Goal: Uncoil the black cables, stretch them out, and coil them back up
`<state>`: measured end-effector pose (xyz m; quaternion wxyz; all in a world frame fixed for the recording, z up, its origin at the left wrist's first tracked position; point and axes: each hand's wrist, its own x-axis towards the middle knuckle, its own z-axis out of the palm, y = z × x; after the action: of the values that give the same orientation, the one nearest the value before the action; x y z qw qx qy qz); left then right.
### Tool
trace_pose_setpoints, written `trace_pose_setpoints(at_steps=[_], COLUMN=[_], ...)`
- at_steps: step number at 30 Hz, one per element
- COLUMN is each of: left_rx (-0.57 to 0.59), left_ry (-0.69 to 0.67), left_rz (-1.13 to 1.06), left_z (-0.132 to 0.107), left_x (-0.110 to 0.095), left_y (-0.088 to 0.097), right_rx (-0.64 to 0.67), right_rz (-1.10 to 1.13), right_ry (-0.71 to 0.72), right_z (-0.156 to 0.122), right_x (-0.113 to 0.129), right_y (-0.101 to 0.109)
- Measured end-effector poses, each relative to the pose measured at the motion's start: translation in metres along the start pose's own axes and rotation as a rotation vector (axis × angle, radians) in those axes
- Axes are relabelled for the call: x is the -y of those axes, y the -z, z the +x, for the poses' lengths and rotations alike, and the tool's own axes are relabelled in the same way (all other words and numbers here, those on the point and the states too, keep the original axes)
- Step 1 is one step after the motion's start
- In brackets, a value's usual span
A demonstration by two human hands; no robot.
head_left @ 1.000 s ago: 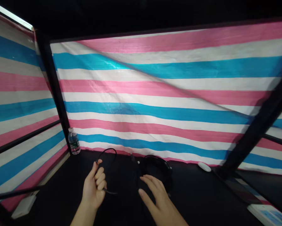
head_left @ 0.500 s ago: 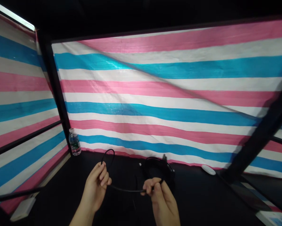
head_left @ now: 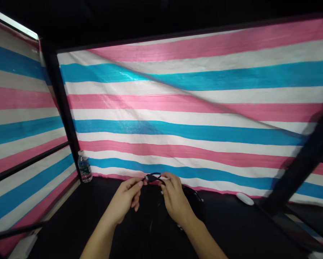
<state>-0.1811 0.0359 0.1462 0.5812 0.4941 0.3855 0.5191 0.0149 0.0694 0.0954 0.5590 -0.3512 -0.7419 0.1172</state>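
Observation:
Between my two hands is a black cable (head_left: 153, 177), bent into a small loop, with a dark connector-like piece at its left part. My left hand (head_left: 129, 194) pinches one end between thumb and fingertips. The fingers of my right hand (head_left: 174, 196) are closed on the looped part at the other side. Both hands are raised over the black tabletop (head_left: 96, 216). More black cable (head_left: 195, 196) lies coiled on the table behind my right hand and is partly hidden by it.
A clear water bottle (head_left: 85, 167) stands in the back left corner. A white computer mouse (head_left: 245, 199) lies at the back right. Behind the table hangs a striped sheet (head_left: 177, 126), with black frame posts (head_left: 65, 104) at the sides. A white box (head_left: 23, 246) is at lower left.
My hands have come closer together and moved up a little. The cable stretched between them is now gathered into a small loop. My right hand has turned over, its back now showing.

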Motion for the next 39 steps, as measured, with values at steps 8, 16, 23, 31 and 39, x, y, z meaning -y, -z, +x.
trace_pose_setpoints(at_steps=[8,16,23,31,39], left_rx=[0.103,0.000,-0.079,-0.213,0.095], left_ry=[-0.166,-0.331,-0.223,-0.032,0.027], left_rz=[0.393,0.525,0.646,0.378,0.313], left_z=[0.018,0.054,0.073,0.076,0.079], left_x=[-0.043,-0.016,0.004,0.008,0.013], left_y=[0.004,-0.011,-0.003,0.009,0.005], right_rx=[0.179,-0.033,-0.309,-0.708,-0.603], right_rz=[0.206,0.468,0.921,1.160,1.333], right_ry=[-0.025,-0.311,-0.545,-0.608,-0.623], right_z=[0.032,0.033,0.044,0.042,0.043], right_x=[0.005,0.001,-0.012,0.000,0.001], right_y=[0.000,-0.004,-0.012,-0.018,-0.007])
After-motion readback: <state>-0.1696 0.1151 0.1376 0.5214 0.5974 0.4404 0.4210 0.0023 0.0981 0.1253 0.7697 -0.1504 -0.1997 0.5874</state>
